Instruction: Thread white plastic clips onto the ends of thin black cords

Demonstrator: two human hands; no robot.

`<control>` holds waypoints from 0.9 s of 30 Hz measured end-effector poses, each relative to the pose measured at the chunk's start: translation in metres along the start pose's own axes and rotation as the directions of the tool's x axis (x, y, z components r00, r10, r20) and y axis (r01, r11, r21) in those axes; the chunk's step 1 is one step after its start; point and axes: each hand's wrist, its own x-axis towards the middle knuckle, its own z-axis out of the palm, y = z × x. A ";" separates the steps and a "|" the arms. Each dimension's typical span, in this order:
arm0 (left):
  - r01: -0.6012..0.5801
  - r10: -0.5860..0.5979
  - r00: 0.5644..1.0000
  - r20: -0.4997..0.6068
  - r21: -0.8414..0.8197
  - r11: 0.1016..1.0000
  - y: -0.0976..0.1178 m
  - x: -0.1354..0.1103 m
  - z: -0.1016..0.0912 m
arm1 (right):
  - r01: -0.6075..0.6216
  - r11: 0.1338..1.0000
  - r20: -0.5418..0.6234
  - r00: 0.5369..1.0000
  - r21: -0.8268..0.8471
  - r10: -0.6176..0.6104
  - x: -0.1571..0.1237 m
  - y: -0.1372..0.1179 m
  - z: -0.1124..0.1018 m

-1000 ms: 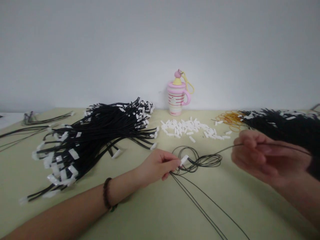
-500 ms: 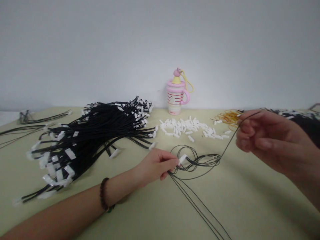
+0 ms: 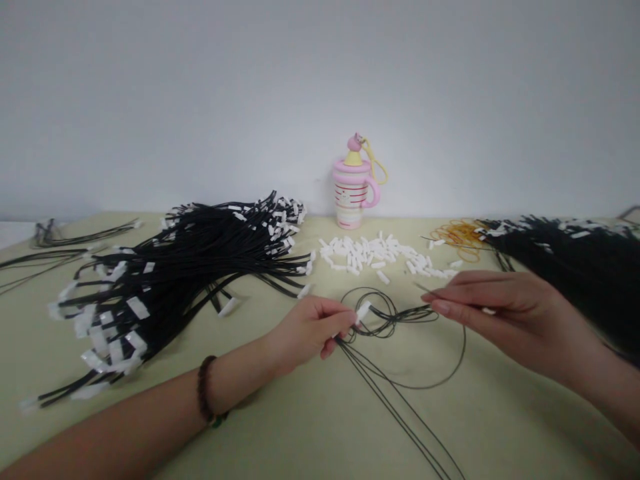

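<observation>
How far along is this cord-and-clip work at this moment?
Looks done: the big heap of clipped black cords on the left. In hand: the left hand pinches a white clip on a looped thin cord, whose strand the right hand holds. Probably left: the loose white clips by the mug and the second cord heap on the right, though its state is hard to judge.

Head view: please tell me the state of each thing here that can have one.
left hand, fingers pinched on the white tag
right hand, fingers pinched on the thin black cord
thin black cord, loosely coiled on the table between the hands
left cord pile, heaped
right cord pile, heaped
white pieces, scattered loose
rubber bands, loose heap
pink cup, upright, lid on
</observation>
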 end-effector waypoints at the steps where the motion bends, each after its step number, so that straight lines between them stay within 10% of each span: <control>1: 0.005 -0.005 1.000 -0.014 -0.023 1.000 0.000 0.000 0.000 | -0.023 1.000 0.072 0.997 0.007 0.022 -0.001 -0.004 0.007; 9: 0.011 -0.015 0.999 -0.042 -0.091 0.996 -0.001 0.001 0.001 | -0.243 0.964 0.102 0.967 0.109 0.232 -0.018 -0.014 0.073; 27: -0.039 0.016 0.978 -0.210 -0.106 0.994 -0.002 -0.004 0.016 | -0.173 0.979 0.155 0.976 0.106 0.156 -0.026 -0.014 0.076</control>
